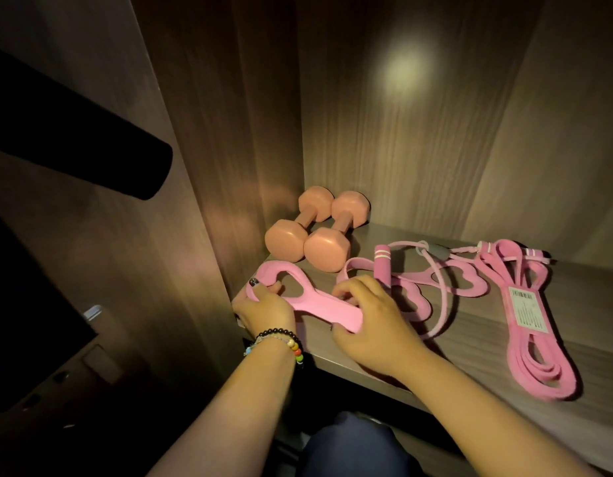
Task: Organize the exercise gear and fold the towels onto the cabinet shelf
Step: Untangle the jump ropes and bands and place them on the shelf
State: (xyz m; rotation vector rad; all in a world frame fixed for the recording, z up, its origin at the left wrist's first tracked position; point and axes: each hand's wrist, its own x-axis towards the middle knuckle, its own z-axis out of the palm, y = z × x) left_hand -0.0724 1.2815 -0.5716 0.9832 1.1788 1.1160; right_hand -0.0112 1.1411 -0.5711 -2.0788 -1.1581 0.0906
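A pink stretch band with heart-shaped holes (318, 306) lies at the shelf's front left corner. My left hand (267, 308) grips its left loop, thumb over the rim. My right hand (370, 318) holds its right end, fingers curled over the band. Two pink dumbbells (315, 227) lie side by side in the back left corner. A pink jump rope (382, 266) with its cord lies over a second heart-holed band (449, 280) mid-shelf. A coiled pink resistance band (539, 332) with a white label lies to the right. No towels are visible.
The wooden cabinet shelf (470, 342) is bounded by a side wall (229, 166) on the left and a back panel. A black rod (74, 149) juts in at upper left. A dark knee shows below the shelf edge.
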